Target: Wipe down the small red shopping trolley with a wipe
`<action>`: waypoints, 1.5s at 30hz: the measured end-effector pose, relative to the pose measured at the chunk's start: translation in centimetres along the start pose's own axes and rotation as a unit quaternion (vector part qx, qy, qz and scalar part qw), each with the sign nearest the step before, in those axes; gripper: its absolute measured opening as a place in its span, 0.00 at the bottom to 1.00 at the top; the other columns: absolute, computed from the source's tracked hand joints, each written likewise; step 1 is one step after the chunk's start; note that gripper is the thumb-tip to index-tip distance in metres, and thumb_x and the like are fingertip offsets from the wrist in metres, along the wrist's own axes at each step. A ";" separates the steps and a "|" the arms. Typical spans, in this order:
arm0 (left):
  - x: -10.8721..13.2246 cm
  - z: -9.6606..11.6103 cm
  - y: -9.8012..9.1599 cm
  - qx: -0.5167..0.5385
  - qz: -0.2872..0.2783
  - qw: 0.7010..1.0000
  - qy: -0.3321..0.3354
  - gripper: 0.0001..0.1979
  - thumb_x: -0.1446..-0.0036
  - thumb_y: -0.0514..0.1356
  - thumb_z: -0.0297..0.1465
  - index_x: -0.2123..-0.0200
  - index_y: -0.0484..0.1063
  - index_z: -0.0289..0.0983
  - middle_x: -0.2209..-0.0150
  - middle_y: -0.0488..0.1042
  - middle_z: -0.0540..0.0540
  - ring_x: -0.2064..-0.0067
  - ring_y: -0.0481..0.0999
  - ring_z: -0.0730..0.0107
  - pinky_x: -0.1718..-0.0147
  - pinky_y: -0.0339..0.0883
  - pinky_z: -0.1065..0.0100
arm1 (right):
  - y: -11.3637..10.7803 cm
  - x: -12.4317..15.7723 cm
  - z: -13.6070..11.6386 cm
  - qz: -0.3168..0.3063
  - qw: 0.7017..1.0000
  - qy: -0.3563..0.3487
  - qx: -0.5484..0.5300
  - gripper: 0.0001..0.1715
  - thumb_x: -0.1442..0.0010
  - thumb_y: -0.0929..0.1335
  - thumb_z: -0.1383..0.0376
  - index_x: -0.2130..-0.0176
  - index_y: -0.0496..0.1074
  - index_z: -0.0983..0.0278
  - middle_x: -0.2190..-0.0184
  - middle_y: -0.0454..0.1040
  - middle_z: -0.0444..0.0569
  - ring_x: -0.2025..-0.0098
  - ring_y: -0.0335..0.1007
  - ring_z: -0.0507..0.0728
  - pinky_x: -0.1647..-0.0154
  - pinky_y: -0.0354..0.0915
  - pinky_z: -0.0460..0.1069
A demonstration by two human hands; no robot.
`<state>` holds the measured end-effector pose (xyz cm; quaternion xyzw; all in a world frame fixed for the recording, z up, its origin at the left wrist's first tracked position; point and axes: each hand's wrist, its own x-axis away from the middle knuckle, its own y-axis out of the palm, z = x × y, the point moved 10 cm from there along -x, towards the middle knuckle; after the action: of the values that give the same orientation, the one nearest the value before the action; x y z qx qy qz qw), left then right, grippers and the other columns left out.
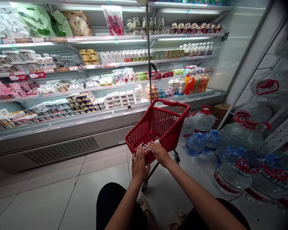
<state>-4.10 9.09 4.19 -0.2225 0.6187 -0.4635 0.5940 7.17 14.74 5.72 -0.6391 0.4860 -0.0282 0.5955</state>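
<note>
A small red plastic shopping cart (182, 123) stands in front of me on the tiled floor. At its near end, my left hand (139, 166) lies on the rim with its fingers stretched out and nothing seen in them. My right hand (161, 155) reaches over the same end, just to the right of the left one. Under its fingers is a crumpled white tissue (157, 141), pressed against the red plastic. Part of the tissue is hidden by the fingers. Through the grid, the cart's basket shows no goods.
An open refrigerated case (110, 126) with dairy goods and drinks runs behind the cart. Large water bottles (232, 177) crowd the floor at right, with smaller blue-capped bottles (196, 144) close to the cart. My knees (115, 204) are bent below my arms.
</note>
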 end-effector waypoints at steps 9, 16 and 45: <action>1.6 6.0 1.1 0.086 -0.065 0.988 0.114 0.57 0.50 0.56 0.23 0.23 0.26 0.35 0.22 0.42 0.41 0.23 0.45 0.54 0.27 0.51 0.47 | -1.2 6.2 -2.4 0.043 0.997 0.047 0.038 0.36 0.30 0.58 0.73 0.27 0.57 0.63 0.31 0.66 0.55 0.26 0.56 0.60 0.28 0.62 0.64; -1.0 2.5 0.4 0.000 -0.073 0.985 0.156 0.48 0.44 0.56 0.22 0.22 0.41 0.43 0.22 0.44 0.47 0.22 0.45 0.57 0.25 0.40 0.49 | -4.5 10.0 2.2 0.034 0.994 0.083 0.062 0.37 0.28 0.55 0.73 0.25 0.52 0.55 0.28 0.62 0.45 0.24 0.50 0.57 0.28 0.62 0.58; -2.9 6.1 1.1 0.028 -0.067 0.980 0.182 0.46 0.41 0.60 0.25 0.23 0.44 0.44 0.22 0.40 0.45 0.22 0.43 0.54 0.26 0.45 0.49 | -8.6 15.5 10.2 0.128 0.961 0.228 0.094 0.38 0.28 0.55 0.71 0.24 0.50 0.53 0.28 0.61 0.46 0.26 0.55 0.58 0.29 0.63 0.61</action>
<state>2.49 10.15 5.64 -0.1584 0.6869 -0.5527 0.4446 26.64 10.48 1.14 -0.4895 0.6816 -0.1418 0.5251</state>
